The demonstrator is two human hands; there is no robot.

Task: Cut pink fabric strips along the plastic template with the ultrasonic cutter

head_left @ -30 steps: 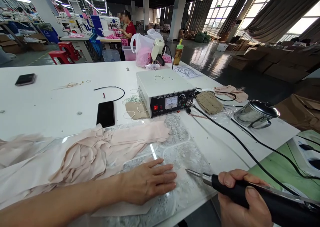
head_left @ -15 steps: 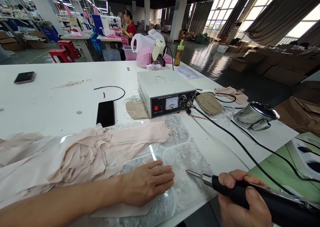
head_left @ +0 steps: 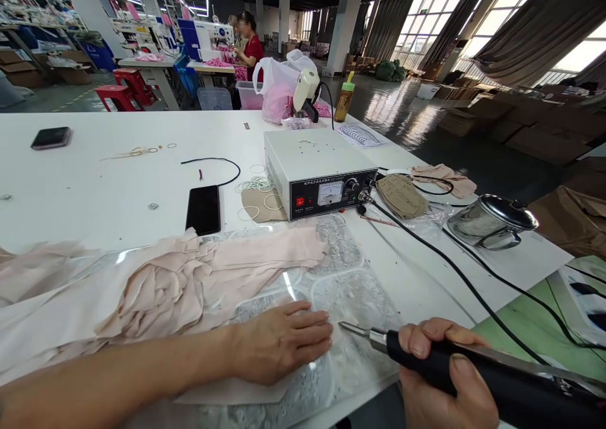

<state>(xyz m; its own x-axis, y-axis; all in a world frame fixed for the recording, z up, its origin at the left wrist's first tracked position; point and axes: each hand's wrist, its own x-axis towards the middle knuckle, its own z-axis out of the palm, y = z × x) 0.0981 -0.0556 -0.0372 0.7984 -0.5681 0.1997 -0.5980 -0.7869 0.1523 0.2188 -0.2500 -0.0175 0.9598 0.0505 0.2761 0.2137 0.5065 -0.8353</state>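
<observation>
My left hand (head_left: 286, 340) lies flat with its fingers stretched out, pressing down on a pale pink fabric piece (head_left: 237, 394) on the clear mat (head_left: 353, 290). Most of that piece is covered by my hand and forearm. In my right hand (head_left: 449, 372) is a black ultrasonic handpiece (head_left: 426, 359) with a pointed metal tip, my fingers wrapped round its barrel. The tip is close to my left fingertips, low over the mat; I cannot tell whether it touches. Left of my hand spreads a pile of pale pink fabric strips (head_left: 161, 296).
A generator box (head_left: 326, 164) with a dial stands behind the mat, its black cable (head_left: 445, 262) running right. Nearby are a phone (head_left: 203, 210), cardboard patterns (head_left: 402, 195), a lidded glass mug (head_left: 490, 221), a bottle (head_left: 344, 101) and scissors (head_left: 135, 152). A co-worker (head_left: 250, 47) sits at a sewing machine.
The handpiece has moved left, bringing its tip nearer my left fingertips. The fabric edge that showed beyond those fingers is no longer visible there. My left hand has barely shifted.
</observation>
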